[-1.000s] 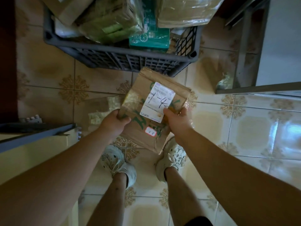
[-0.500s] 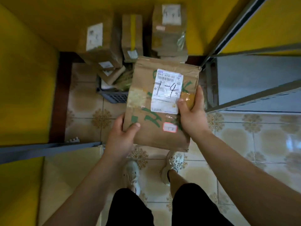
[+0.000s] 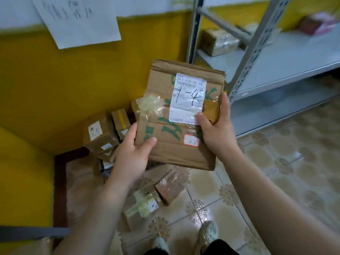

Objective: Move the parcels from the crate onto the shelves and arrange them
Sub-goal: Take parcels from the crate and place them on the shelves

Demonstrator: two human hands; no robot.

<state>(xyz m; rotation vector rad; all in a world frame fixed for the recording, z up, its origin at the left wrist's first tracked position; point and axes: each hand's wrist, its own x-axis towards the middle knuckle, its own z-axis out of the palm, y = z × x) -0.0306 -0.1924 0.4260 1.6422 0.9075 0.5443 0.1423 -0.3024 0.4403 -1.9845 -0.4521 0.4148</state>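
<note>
While both hands grip a flat cardboard parcel (image 3: 176, 129), left hand (image 3: 131, 155) at seven o'clock, right hand (image 3: 218, 129) at three, grey metal shelves (image 3: 287, 57) stand at two o'clock.

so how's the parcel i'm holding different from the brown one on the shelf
The held parcel is flat; the shelf parcel is a chunky box. The left hand and right hand grip the held parcel; the shelf parcel rests on the grey shelf. Both are brown cardboard.

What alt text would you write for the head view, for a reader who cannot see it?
A left hand and right hand hold a flat brown cardboard parcel bearing a white label handwritten 1-4. Grey metal shelves stand to the right.
</note>
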